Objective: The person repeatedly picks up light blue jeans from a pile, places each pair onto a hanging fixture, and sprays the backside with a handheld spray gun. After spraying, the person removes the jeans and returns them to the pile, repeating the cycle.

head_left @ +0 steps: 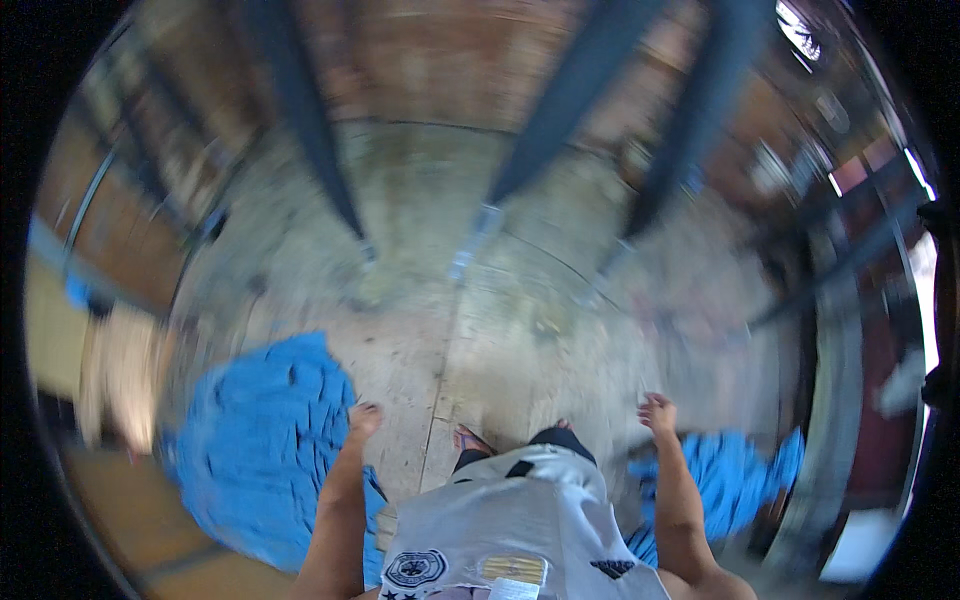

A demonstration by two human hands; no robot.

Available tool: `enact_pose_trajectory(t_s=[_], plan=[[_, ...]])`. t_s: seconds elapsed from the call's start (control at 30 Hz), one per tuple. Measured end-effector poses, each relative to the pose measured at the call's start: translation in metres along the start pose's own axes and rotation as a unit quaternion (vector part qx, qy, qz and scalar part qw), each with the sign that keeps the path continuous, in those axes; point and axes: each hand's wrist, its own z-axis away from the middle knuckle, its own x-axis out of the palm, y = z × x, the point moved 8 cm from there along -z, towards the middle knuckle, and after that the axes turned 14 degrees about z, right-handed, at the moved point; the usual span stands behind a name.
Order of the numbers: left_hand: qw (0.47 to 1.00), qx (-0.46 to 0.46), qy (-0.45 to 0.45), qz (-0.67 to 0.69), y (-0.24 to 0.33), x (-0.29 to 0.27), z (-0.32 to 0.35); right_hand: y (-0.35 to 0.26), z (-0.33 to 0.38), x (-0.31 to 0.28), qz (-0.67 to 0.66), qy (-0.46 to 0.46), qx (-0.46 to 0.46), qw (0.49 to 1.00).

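My left hand (365, 417) hangs out beside my body, just off the right edge of a large heap of blue cloth (265, 440). Its fingers are loosely bent and apart, and I see nothing in them. On the other side my right hand (657, 412) is held out over the floor, fingers half curled and apart, with nothing visible in it. A smaller heap of blue cloth (735, 480) lies beyond my right forearm. Motion blur softens both hands.
Below me is a worn, stained concrete floor (400, 380) with a seam. Several long dark posts (560, 100) with pale ends come down from the top. Brown panels (130, 240) stand at the left, and a white sheet (860, 545) is at the lower right.
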Motion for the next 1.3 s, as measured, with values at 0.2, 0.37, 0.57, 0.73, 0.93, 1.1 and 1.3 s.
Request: enact_pose_trajectory(t_s=[0.2,0.37,0.57,0.73,0.93,1.1,1.3], plan=[[0.946,-0.237,-0.164,0.148,-0.019,0.0,0.018,0.284,0.174,0.014,0.277,0.137,0.196,0.931],[0.942,0.019,-0.335,-0.014,0.143,0.028,-0.04,0.465,0.367,0.066,-0.162,0.053,0.522,0.836],[0.965,0.127,-0.178,0.144,0.426,-0.013,-0.184,0.533,0.361,0.013,-0.285,0.098,0.507,0.808],[0.823,0.03,-0.205,0.528,0.677,-0.091,-0.213,0.559,0.241,-0.137,-0.197,0.178,0.381,0.886],[0.845,0.054,-0.275,0.455,0.77,-0.079,-0.16,0.512,0.1,-0.362,0.128,0.438,0.288,0.842],[0.883,-0.006,-0.341,0.321,0.705,-0.018,-0.117,0.499,0.036,-0.417,0.175,0.295,0.357,0.869],[0.861,-0.008,-0.333,0.383,0.726,-0.015,-0.145,0.336,0.076,-0.45,0.007,0.329,0.029,0.944]])
